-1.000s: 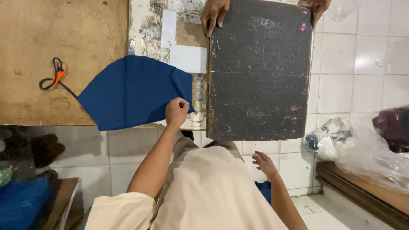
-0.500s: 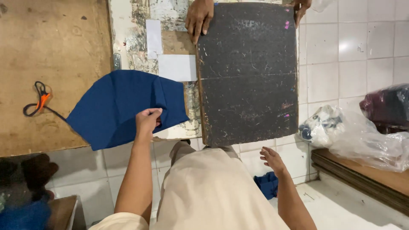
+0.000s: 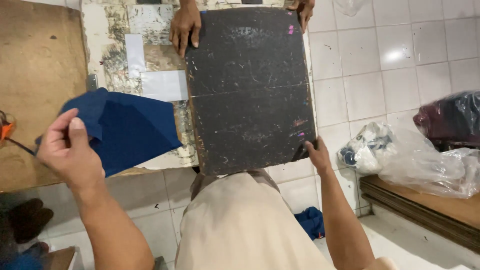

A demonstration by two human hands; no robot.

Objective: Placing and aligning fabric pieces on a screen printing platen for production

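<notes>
- Lifting now: my left hand [image 3: 67, 150] pinches the blue cloth [image 3: 127, 130], which a second ago lay flat at the tabletop's [image 3: 40, 60] near edge.
- My right hand [image 3: 316, 154] has come up to grip the black board's [image 3: 247, 90] near right corner.
- Another person's hands [image 3: 185, 25] hold its far edge.
- Tiled floor [image 3: 390, 65] right of the board is open; bags [image 3: 415, 155] sit beyond.

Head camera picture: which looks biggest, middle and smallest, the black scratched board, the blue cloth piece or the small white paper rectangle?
1. Black scratched board, biggest.
2. Blue cloth piece, held up by the left hand, so nearer the camera and perhaps flattered.
3. Small white paper rectangle, smallest.
</notes>
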